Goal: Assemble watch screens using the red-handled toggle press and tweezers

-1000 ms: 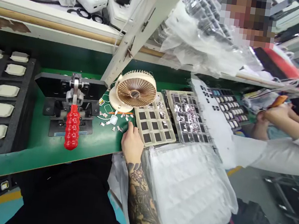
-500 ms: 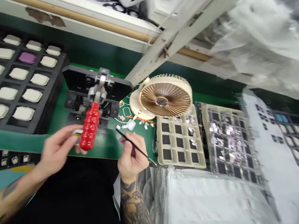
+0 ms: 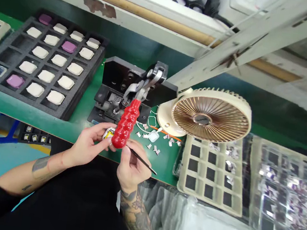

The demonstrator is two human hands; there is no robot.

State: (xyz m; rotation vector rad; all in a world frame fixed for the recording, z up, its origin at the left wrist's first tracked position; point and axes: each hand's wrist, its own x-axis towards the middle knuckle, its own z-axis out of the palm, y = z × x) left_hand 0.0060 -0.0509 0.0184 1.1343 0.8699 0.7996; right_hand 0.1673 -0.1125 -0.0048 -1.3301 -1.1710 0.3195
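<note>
My left hand [image 3: 92, 141] pinches a small watch-like case [image 3: 108, 134] with a yellow part inside, at the front edge of the green bench. In my right hand [image 3: 134, 165] is a thin black tweezers-like tool [image 3: 143, 161], held like a pen; its tip is hidden behind the red handle. That ribbed red handle [image 3: 126, 124] belongs to a toggle clamp on a black fixture [image 3: 110, 101], and it hangs in front of both hands, partly covering the case. Small silvery pieces [image 3: 156, 150] lie scattered on the bench right of the fixture.
A black foam tray [image 3: 81, 94] of white and purple pieces stands on the left. To the right are a cream fan [image 3: 211, 115], a beige compartment tray [image 3: 209, 203] and a clear-covered tray [image 3: 265, 228]. A slanted metal post [image 3: 234, 61] rises behind the fan.
The view has swung left, so the bench sits further right in the picture. My right hand has come in closer to my left, bringing the tool's tip behind the red handle beside the case.
</note>
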